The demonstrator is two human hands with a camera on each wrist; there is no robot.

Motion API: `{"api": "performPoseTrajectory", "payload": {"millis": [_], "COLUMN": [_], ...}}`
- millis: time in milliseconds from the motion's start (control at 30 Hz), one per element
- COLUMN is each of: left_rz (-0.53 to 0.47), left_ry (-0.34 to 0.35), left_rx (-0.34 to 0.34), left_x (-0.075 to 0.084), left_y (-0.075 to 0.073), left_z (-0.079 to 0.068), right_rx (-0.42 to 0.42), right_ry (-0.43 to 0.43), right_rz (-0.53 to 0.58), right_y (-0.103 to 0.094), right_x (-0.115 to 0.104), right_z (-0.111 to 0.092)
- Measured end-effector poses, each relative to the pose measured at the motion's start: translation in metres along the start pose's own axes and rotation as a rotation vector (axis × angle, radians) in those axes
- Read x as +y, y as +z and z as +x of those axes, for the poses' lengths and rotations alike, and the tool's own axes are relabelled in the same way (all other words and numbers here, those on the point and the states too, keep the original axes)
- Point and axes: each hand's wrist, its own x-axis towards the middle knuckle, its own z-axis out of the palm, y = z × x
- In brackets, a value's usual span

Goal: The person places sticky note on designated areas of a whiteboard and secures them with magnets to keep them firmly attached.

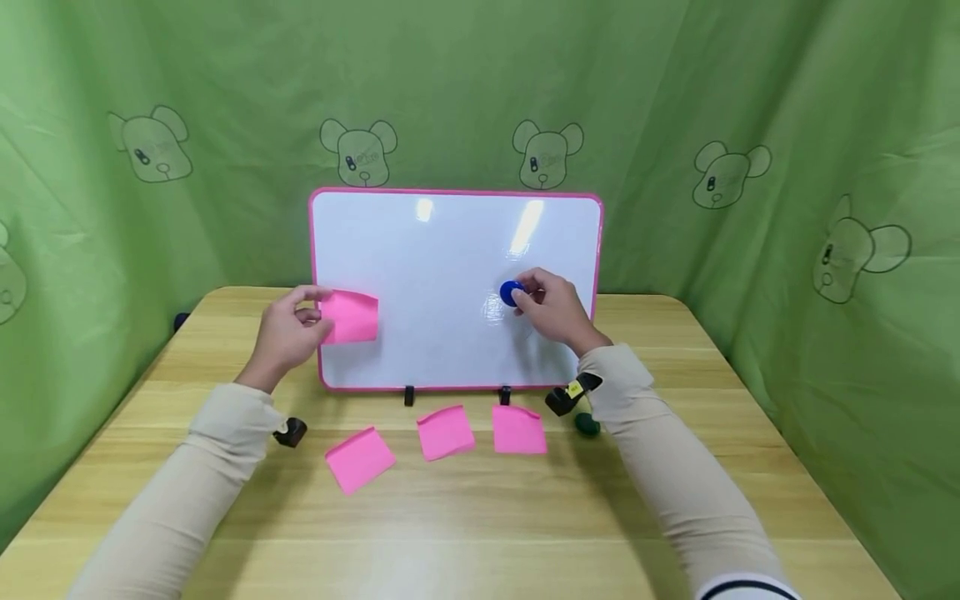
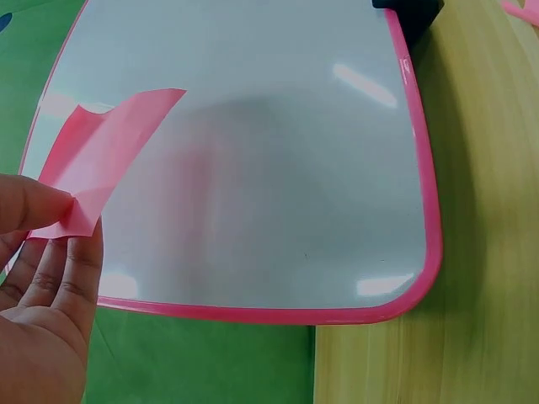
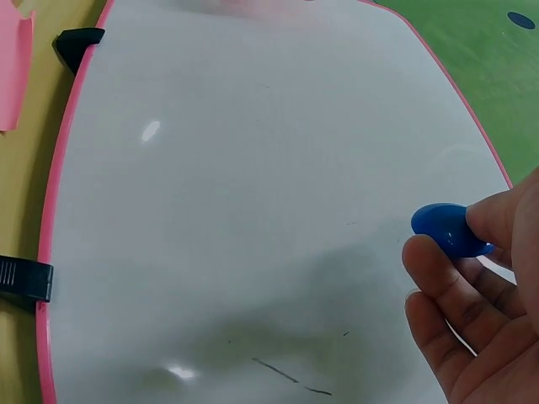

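A whiteboard point(image 1: 450, 258) with a pink frame stands upright on the table. At its left side my left hand point(image 1: 288, 333) pinches a pink sticky note point(image 1: 352, 317) by one edge between thumb and fingers. In the left wrist view the note point(image 2: 105, 156) curves, its free end pointing over the board. My right hand point(image 1: 555, 308), in front of the right half of the board, pinches a round blue magnet point(image 1: 512, 292) between thumb and fingers. The right wrist view shows the glossy magnet point(image 3: 450, 229) close over the white surface.
Three pink notes, at left point(image 1: 360, 460), middle point(image 1: 446, 432) and right point(image 1: 519, 430), lie on the wooden table point(image 1: 420, 542). A dark green round piece point(image 1: 587, 424) lies near the right forearm. Black feet point(image 1: 408, 396) support the board; a green curtain point(image 1: 450, 83) hangs behind.
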Motion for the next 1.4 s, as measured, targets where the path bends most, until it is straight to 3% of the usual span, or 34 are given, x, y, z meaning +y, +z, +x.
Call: {"api": "performPoseTrajectory", "payload": {"millis": [967, 1400], "left_rz": [0.009, 0.009], "left_ry": [0.023, 0.023], "left_rx": [0.038, 0.059], "left_x": [0.012, 0.017], "left_y": [-0.004, -0.002], "left_z": [0.018, 0.028], "right_rx": [-0.011, -0.017], "right_ry": [-0.098, -0.082], "right_rz": [-0.008, 0.019], "right_y": [0.010, 0.022], "right_x": [-0.022, -0.032], "right_z": [0.033, 0.048]}}
